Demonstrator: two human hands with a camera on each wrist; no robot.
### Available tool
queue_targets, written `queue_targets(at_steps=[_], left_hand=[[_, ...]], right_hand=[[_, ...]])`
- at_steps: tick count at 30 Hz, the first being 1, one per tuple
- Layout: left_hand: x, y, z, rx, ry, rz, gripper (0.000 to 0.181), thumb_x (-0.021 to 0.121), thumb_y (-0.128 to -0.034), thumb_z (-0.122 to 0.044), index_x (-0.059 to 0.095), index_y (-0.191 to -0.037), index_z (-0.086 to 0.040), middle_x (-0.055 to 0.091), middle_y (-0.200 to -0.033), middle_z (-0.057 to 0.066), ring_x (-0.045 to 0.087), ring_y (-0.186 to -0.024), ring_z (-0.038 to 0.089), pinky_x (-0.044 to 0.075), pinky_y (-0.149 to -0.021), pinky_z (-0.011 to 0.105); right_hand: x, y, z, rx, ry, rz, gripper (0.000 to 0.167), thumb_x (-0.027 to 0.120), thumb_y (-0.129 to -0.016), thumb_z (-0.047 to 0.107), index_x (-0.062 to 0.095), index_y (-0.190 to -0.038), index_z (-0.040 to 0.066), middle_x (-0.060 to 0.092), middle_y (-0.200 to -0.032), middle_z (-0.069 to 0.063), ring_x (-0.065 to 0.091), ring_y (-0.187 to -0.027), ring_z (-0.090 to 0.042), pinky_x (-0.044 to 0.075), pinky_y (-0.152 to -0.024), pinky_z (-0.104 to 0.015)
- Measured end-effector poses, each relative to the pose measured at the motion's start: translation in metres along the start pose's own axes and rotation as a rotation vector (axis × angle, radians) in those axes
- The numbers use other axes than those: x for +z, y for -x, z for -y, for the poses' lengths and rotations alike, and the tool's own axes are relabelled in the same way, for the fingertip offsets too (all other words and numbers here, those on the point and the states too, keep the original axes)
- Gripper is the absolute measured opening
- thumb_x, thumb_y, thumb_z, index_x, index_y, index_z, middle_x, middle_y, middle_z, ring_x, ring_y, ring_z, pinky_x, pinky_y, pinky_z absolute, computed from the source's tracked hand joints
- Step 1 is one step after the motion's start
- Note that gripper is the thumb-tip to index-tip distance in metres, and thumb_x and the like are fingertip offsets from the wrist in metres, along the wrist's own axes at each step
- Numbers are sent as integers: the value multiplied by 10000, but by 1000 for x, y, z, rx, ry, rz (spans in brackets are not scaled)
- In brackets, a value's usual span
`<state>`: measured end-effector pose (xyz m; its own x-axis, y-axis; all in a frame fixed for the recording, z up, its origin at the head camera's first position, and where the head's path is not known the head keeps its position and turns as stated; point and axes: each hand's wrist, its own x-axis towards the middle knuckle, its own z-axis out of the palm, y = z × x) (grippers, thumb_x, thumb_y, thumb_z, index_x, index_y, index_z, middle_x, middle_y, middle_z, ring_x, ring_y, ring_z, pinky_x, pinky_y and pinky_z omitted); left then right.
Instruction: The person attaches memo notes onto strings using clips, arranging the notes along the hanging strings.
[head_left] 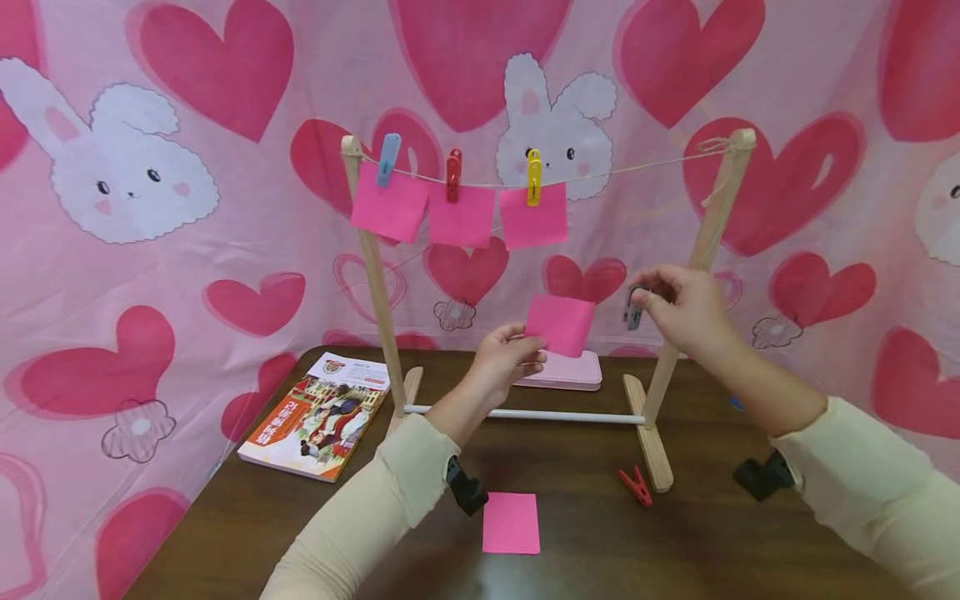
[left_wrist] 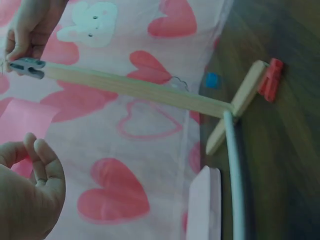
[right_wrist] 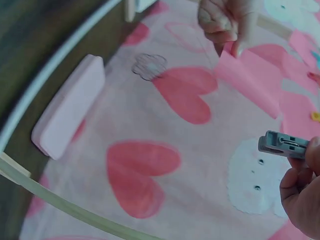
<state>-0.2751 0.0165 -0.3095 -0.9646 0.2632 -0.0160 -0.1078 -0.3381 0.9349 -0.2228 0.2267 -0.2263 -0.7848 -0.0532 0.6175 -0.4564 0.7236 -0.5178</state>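
In my head view, the left hand pinches a square pink paper note in front of a pale-pink oblong case, contents hidden. My left-wrist view shows the right hand pinching a grey plastic clothespin; my right-wrist view shows clothespin and note apart.

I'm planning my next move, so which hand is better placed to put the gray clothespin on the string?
Probably the right hand: it pinches the gray clothespin, below the bare stretch of string right of the yellow clothespin. The left hand holds a pink note.
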Motion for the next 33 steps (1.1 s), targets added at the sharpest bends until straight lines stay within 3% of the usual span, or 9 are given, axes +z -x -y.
queue_targets(at_steps=[6,11,19,25,33], left_hand=[[24,-13,-15,50,87,-15,185,639,-832,43,512,-934,-45,601,-688,42,563,-515,94,477,-495,212],[39,-23,-28,100,134,-21,189,644,-831,42,528,-955,-42,598,-672,27,547,-493,84,461,-472,196],[55,-32,-43,138,205,-29,201,655,-836,10,544,-980,-75,571,-695,10,539,-472,82,444,-453,191],[64,-37,-49,179,243,-45,183,660,-835,3,536,-934,-88,567,-703,15,539,-466,89,441,-429,197],[70,-42,-57,187,243,-64,296,669,-840,-48,554,-1112,-52,590,-727,33,543,-483,83,452,-433,180]], right_hand=[[-11,-27,16,101,-7,-107,171,640,-875,139,702,-945,-4,675,-861,-141,498,-621,24,392,-522,-116],[-18,-49,33,131,-43,-174,228,655,-858,199,716,-988,23,689,-868,-52,540,-694,8,428,-593,-90],[-26,-78,54,222,-136,-216,331,645,-837,307,689,-1106,119,671,-990,5,576,-869,-94,476,-811,-199],[-30,-99,67,195,-78,-264,351,627,-820,389,700,-1093,181,674,-1014,21,559,-894,-92,470,-812,-191],[-29,-117,70,145,-191,-283,248,654,-835,283,727,-1023,137,647,-901,56,521,-850,-88,458,-837,-180]])
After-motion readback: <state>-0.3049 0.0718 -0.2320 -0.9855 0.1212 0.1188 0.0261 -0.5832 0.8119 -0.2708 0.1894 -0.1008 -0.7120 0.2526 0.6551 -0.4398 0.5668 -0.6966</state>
